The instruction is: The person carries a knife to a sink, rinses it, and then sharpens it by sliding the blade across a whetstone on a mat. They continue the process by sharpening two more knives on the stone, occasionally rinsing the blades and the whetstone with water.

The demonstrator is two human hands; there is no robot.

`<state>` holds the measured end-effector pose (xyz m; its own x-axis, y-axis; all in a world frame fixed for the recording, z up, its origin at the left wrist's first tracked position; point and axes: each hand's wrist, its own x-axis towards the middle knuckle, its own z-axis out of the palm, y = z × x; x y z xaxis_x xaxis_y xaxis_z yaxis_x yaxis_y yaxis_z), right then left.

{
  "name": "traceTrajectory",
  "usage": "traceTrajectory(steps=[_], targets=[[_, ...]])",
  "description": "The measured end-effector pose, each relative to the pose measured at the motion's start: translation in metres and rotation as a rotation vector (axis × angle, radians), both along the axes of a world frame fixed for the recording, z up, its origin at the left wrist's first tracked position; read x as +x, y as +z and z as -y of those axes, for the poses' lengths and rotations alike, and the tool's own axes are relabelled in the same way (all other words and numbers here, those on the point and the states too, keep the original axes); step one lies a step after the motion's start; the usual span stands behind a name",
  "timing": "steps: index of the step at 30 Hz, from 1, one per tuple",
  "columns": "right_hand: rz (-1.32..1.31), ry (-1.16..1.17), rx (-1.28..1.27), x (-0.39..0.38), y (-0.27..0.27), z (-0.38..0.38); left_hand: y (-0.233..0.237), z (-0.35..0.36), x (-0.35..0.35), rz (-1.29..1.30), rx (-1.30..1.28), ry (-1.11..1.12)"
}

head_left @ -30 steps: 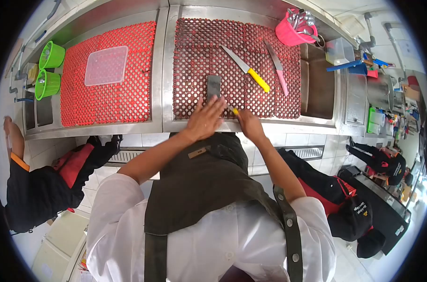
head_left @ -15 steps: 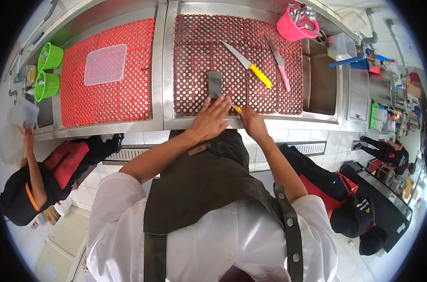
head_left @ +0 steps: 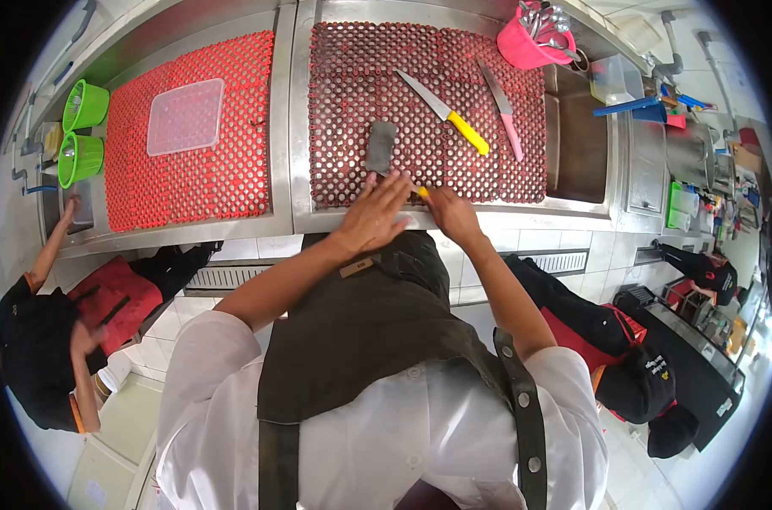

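Note:
A dark grey sharpening stone (head_left: 381, 146) lies on the red perforated mat (head_left: 343, 102), slightly slanted. My left hand (head_left: 372, 211) is spread flat at the stone's near end, fingers stretched out and covering most of a blade. Closed round the yellow handle (head_left: 423, 193) of that knife is my right hand (head_left: 454, 214), just right of my left fingertips. Further up the mat lie a knife with a yellow handle (head_left: 468, 134) and one with a pink handle (head_left: 511, 136), both untouched.
A pink bucket (head_left: 526, 47) of cutlery stands at the back right. On the left mat rests a clear plastic lid or box (head_left: 186, 117), beside green baskets (head_left: 82, 158). Co-workers stand at left (head_left: 37, 340) and right (head_left: 641, 374).
The stone has turned slightly and the knife handle has shifted a little left and up. At left, the co-worker has lowered the clear container toward the basin and leaned back.

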<state>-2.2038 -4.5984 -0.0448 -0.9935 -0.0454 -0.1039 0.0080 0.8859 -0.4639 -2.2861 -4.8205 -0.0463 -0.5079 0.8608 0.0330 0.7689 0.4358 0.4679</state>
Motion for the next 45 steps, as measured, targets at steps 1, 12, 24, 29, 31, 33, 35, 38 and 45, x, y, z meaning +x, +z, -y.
traceTrajectory(steps=[1,12,24,29,31,33,35,38,45], targets=[[0.044,0.012,0.004,-0.019,-0.001,0.004,0.000,-0.001,-0.013,-0.050,0.015,0.032],[-0.051,-0.413,-0.811,-0.084,-0.042,0.012,-0.018,0.007,-0.133,-0.082,0.290,0.485],[-0.160,-0.135,-0.079,-0.105,0.008,0.025,-0.008,-0.005,-0.064,-0.014,0.395,0.520],[-0.166,-0.043,0.010,-0.116,0.002,0.017,-0.014,-0.002,-0.101,-0.210,0.040,0.342],[-0.151,-0.055,0.001,-0.101,-0.001,0.018,-0.015,0.000,-0.101,-0.206,0.036,0.286],[-0.034,-0.090,0.002,-0.073,-0.002,0.019,-0.016,0.001,-0.082,-0.182,0.058,0.242],[-0.038,-0.121,-0.076,-0.034,-0.007,0.018,-0.018,0.006,-0.058,-0.204,0.078,0.177],[-0.020,-0.118,-0.166,0.019,0.005,0.012,-0.008,0.008,-0.018,-0.069,-0.033,0.054],[-0.136,-0.181,-0.134,-0.088,-0.008,0.029,-0.005,-0.008,-0.095,-0.134,0.013,0.241]])
